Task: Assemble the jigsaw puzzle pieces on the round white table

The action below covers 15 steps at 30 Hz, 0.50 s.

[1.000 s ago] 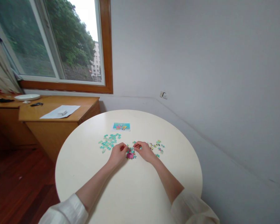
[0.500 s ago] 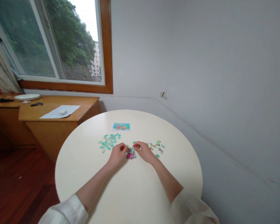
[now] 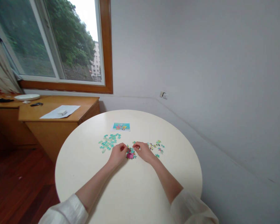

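A small joined cluster of jigsaw puzzle pieces (image 3: 130, 154), pink and teal, lies on the round white table between my hands. My left hand (image 3: 118, 152) is closed at the cluster's left edge, its fingertips curled together; anything in them is hidden. On the upper right side, my right hand (image 3: 142, 150) is closed in a pinch close to the cluster, and I cannot make out what it holds. Loose teal puzzle pieces (image 3: 108, 142) are spread to the left of my left hand. More loose pieces (image 3: 159, 146), yellow and teal, lie beyond my right hand.
A picture card (image 3: 121, 126) with cartoon figures lies towards the far side of the round table (image 3: 130, 193). Left of it stands a wooden desk (image 3: 91, 104) with a paper sheet (image 3: 71, 110) and a white plate (image 3: 28, 97). A wall rises behind and to the right.
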Available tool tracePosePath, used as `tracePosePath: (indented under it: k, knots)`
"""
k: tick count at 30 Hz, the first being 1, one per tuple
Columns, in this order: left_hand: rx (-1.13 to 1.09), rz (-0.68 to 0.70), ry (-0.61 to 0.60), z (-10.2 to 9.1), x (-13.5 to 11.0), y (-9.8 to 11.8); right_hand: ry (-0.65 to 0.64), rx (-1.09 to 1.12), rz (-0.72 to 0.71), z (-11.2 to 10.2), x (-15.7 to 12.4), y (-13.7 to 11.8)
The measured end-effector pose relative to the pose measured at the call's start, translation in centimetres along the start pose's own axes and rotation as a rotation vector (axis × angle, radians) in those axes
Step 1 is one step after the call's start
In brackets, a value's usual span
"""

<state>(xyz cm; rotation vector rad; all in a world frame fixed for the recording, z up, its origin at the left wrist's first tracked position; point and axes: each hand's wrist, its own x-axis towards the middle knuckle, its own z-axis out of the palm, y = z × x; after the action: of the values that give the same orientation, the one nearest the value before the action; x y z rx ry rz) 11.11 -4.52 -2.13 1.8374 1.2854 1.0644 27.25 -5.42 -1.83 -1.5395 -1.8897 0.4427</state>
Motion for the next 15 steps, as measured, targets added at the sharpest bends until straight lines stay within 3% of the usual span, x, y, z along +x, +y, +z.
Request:
tracePosePath:
  k: [15]
  knots:
    - [0.055, -0.004, -0.003, -0.04, -0.01, 0.23, 0.002, -0.108, 0.008, 0.0, -0.02, -0.6]
